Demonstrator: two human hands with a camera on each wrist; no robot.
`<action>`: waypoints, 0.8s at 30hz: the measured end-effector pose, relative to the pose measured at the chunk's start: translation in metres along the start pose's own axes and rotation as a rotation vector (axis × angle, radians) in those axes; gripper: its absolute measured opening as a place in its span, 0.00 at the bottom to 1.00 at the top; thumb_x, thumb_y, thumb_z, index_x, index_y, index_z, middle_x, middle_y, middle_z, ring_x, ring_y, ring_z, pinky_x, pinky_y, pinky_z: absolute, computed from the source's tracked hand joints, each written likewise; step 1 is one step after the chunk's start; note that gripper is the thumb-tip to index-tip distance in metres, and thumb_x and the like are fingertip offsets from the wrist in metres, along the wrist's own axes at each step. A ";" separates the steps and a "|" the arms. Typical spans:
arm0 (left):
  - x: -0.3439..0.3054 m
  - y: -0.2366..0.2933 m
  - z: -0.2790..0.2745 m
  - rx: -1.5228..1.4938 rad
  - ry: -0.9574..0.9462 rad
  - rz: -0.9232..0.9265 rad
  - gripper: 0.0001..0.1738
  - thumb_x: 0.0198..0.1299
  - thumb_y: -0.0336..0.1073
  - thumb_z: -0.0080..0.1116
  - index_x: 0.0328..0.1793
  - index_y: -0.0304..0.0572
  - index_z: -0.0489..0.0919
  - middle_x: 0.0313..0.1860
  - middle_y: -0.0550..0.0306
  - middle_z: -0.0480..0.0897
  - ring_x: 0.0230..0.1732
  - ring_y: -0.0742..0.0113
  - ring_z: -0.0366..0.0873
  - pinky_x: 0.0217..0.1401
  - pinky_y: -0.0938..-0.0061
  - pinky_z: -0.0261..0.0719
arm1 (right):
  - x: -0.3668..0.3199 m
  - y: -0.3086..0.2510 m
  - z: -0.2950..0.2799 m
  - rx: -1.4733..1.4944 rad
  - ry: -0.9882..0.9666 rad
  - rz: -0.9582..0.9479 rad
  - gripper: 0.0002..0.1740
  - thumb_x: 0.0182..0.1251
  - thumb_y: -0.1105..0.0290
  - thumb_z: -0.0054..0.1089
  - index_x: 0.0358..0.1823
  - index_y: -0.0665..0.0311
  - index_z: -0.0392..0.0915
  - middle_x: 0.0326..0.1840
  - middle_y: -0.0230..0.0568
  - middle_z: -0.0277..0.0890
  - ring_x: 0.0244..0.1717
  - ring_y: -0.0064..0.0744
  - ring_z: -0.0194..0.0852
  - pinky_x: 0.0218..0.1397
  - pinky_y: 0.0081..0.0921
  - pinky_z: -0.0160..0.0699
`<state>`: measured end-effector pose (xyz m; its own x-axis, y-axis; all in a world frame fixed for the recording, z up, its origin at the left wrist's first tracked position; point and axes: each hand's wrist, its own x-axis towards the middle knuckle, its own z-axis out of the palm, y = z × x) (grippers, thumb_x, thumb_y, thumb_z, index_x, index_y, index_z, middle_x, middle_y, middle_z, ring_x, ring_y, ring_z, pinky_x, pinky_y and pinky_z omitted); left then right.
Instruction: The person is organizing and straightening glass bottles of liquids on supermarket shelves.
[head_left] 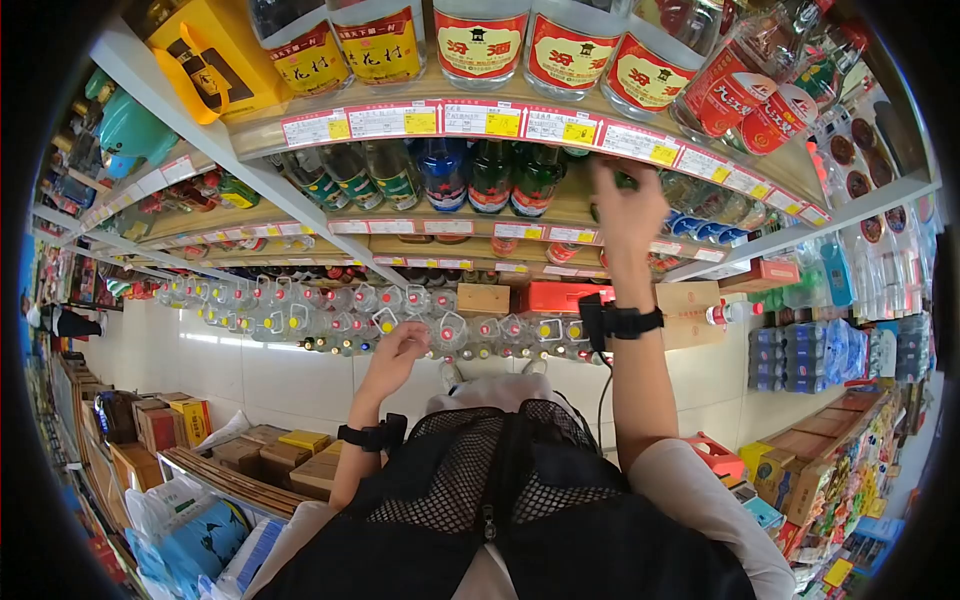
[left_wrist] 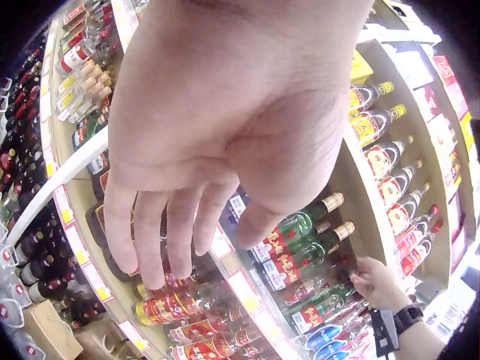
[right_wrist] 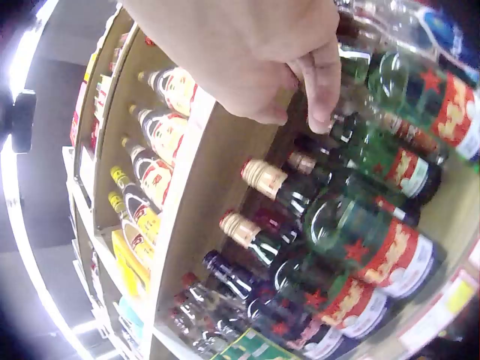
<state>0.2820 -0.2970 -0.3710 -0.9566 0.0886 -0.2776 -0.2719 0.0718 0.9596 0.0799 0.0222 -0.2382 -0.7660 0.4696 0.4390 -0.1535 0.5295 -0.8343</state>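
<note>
Fingers curled, the right hand (head_left: 627, 208) reaches up to the middle shelf (head_left: 575, 212) of a shop's liquor rack. One fingertip (right_wrist: 324, 90) touches the dark top of a green bottle (right_wrist: 379, 154); no view shows whether the hand actually clasps it. The green bottle stands upright on that shelf, toward the right end of a row of red-labelled spirits (head_left: 490, 175), well under the board above. The left hand (head_left: 396, 349) is held lower and empty, its fingers loose and nearly straight, in front of a line of clear jugs (head_left: 340, 312) on a lower tier. Yellow-and-white price tags (head_left: 500, 123) run along the edge of the top shelf, where tall clear bottles (head_left: 480, 40) with red-and-white labels stand. A black strap (head_left: 625, 322) circles each wrist. Brown cartons (head_left: 300, 462) sit on the floor at the foot of the rack, to the person's left.
</note>
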 end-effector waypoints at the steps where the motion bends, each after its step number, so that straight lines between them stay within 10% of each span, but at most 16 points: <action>1: 0.000 -0.001 0.003 -0.008 -0.007 -0.003 0.15 0.64 0.31 0.58 0.55 0.32 0.76 0.38 0.59 0.81 0.39 0.73 0.80 0.45 0.78 0.77 | 0.008 -0.010 -0.030 -0.084 0.051 -0.009 0.17 0.54 0.68 0.70 0.41 0.71 0.80 0.38 0.49 0.85 0.30 0.39 0.82 0.39 0.32 0.79; 6: 0.003 0.006 0.008 0.041 -0.023 -0.077 0.14 0.65 0.30 0.56 0.55 0.33 0.76 0.40 0.60 0.81 0.41 0.71 0.82 0.45 0.77 0.77 | 0.041 0.036 -0.035 -0.485 0.233 -0.468 0.21 0.58 0.62 0.70 0.46 0.70 0.78 0.36 0.47 0.85 0.31 0.38 0.86 0.35 0.37 0.79; 13: 0.006 0.006 0.013 0.025 -0.044 -0.058 0.13 0.66 0.30 0.56 0.55 0.33 0.76 0.41 0.59 0.81 0.42 0.70 0.82 0.47 0.77 0.78 | 0.066 0.064 -0.024 -0.277 -0.223 0.021 0.26 0.63 0.51 0.66 0.45 0.72 0.79 0.28 0.49 0.84 0.24 0.38 0.86 0.32 0.33 0.82; 19: -0.004 -0.001 0.013 -0.045 0.007 -0.080 0.12 0.68 0.30 0.55 0.54 0.32 0.76 0.45 0.55 0.82 0.45 0.68 0.82 0.49 0.73 0.81 | 0.056 0.058 -0.017 -0.359 -0.099 -0.259 0.23 0.63 0.51 0.67 0.40 0.68 0.82 0.29 0.46 0.84 0.19 0.35 0.84 0.29 0.31 0.83; 24: -0.004 -0.007 0.010 -0.047 0.008 -0.092 0.12 0.69 0.30 0.53 0.55 0.31 0.76 0.46 0.53 0.82 0.47 0.67 0.82 0.51 0.73 0.82 | 0.041 0.039 0.006 -0.417 -0.081 -0.488 0.23 0.60 0.51 0.70 0.40 0.66 0.83 0.30 0.48 0.83 0.28 0.51 0.82 0.36 0.41 0.82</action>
<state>0.2890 -0.2875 -0.3771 -0.9283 0.0757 -0.3641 -0.3627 0.0324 0.9314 0.0388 0.0580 -0.2543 -0.7169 0.0592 0.6947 -0.2529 0.9064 -0.3383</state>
